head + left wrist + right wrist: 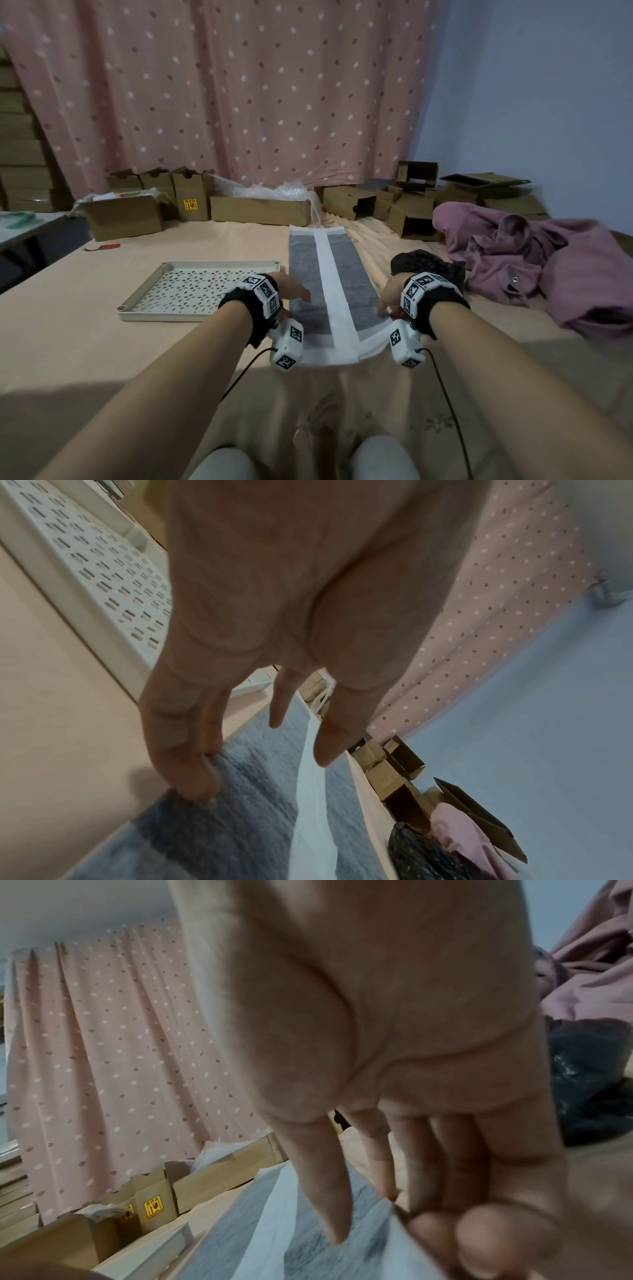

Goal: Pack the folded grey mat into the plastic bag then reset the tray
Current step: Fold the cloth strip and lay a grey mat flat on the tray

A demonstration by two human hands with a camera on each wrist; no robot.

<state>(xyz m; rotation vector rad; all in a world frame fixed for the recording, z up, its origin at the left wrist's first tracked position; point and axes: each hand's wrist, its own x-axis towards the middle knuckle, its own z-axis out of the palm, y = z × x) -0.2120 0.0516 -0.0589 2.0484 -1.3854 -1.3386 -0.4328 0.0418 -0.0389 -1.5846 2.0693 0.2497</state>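
The grey mat [346, 267] with white borders lies as a long narrow strip on the bed, both sides folded in toward a white middle band. My left hand [295, 292] is at its near left edge, fingers straight, their tips touching the mat [240, 818] and the thumb spread above it. My right hand [386, 303] is at the near right edge, fingers curled under the white border with the thumb over the mat [236, 1221]. The black plastic bag [424, 262] lies crumpled just beyond my right hand. The cream perforated tray [164, 316] sits left of the mat, with nothing in it.
A pink garment [548, 274] is heaped at the right. Cardboard boxes [260, 209] and bubble wrap line the far side under a spotted pink curtain. A small red item [109, 246] lies far left. My knees are at the bottom edge.
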